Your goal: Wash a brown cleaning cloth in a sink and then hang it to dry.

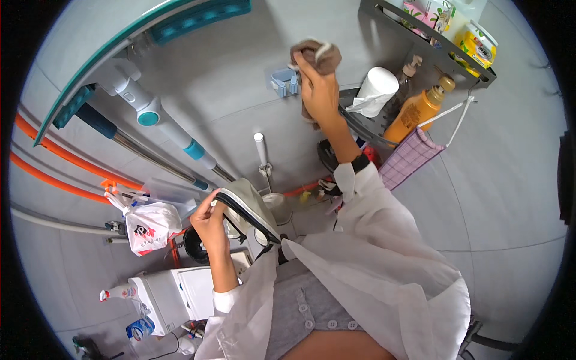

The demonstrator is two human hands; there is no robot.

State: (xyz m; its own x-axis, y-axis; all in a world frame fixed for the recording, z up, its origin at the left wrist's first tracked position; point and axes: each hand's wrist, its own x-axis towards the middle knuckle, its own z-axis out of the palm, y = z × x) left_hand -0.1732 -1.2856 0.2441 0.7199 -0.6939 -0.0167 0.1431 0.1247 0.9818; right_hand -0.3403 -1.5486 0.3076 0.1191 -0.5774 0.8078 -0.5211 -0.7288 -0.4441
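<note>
Grey tiled walls (240, 90) carry a dark corner shelf (420, 45) and orange pipes (60, 156).

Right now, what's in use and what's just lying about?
In use:
- right hand with brown cloth against the grey wall
- left hand gripping a grey bag

Lying about:
- paper roll
- orange pump bottle
- wall rack
- white plastic bag
- orange hoses
- spray bottle

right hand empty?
No, the right hand is closed on a brown cloth, pressed against the grey wall.
</note>
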